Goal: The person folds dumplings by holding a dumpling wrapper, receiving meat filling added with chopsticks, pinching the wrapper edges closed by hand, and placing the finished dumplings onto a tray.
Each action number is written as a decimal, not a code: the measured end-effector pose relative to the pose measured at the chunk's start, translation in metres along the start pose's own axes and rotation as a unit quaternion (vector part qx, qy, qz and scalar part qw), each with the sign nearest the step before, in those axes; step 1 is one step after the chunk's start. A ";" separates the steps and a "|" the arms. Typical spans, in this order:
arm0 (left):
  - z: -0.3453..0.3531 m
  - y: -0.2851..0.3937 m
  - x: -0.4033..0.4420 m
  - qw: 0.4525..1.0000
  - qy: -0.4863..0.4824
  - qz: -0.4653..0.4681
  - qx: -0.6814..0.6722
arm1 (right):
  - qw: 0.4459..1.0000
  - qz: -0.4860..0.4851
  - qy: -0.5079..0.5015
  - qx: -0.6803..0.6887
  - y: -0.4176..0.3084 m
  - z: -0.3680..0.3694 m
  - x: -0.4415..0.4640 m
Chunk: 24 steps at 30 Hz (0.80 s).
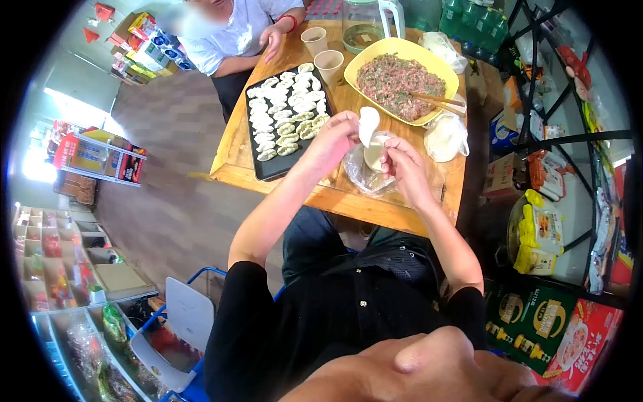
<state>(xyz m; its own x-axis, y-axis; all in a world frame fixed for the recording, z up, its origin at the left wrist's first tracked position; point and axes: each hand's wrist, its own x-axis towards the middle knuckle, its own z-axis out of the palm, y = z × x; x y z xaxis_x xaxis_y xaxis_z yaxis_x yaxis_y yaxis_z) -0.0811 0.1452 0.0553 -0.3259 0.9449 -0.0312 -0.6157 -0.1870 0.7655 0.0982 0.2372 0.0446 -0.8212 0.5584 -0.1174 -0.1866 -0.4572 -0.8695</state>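
A thin white dough wrapper (368, 125) is pinched in the fingers of my left hand (338, 134). My right hand (404, 164) has its fingers drawn together at the right edge of a small pale cup (374, 155); what they hold, if anything, is too small to tell. The cup stands by a clear plastic bag (362, 175) near the table's front edge. Left of my hands lies a black tray (273, 167) with several rows of folded dumplings (288, 128). Beyond my hands, a yellow basin (350, 72) holds minced filling (398, 82), with chopsticks (439, 100) resting in it.
On the wooden table (231, 151) are two paper cups (328, 63), a clear pitcher (360, 30) and white plastic bags (445, 137). A person (231, 37) is at the far left side. Shelves with packages (542, 228) stand at the right, a chair (189, 313) at lower left.
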 end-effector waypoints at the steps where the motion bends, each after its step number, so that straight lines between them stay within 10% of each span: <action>1: 0.007 -0.002 -0.009 0.999 -0.045 0.015 0.024 | 1.000 0.001 0.000 -0.010 -0.002 0.001 -0.008; 4: 0.054 -0.007 -0.056 0.955 -0.082 0.130 0.253 | 0.999 -0.038 -0.033 0.018 -0.011 0.016 -0.038; 9: 0.077 -0.013 -0.115 0.733 -0.165 0.363 0.551 | 0.997 -0.026 0.004 0.067 0.010 0.022 -0.089; 15: 0.052 -0.020 -0.157 0.850 0.003 0.334 0.408 | 0.994 -0.088 0.023 -0.057 0.013 0.043 -0.114; 17: 0.050 -0.028 -0.161 0.978 0.040 0.156 0.134 | 0.994 -0.083 0.025 -0.072 0.011 0.050 -0.123; 21: 0.036 -0.012 -0.173 0.998 -0.064 -0.011 0.023 | 0.981 -0.099 -0.050 -0.162 0.005 0.061 -0.134; 24: 0.044 -0.001 -0.183 0.997 -0.046 0.029 0.048 | 0.973 -0.113 -0.048 -0.197 0.002 0.067 -0.135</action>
<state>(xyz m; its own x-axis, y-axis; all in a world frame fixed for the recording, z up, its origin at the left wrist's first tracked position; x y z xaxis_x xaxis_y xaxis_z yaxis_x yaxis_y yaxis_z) 0.0106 -0.0157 0.0880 -0.2887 0.9549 0.0699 -0.5245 -0.2188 0.8228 0.1725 0.1142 0.0906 -0.8330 0.5385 0.1271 -0.1628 -0.0190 -0.9865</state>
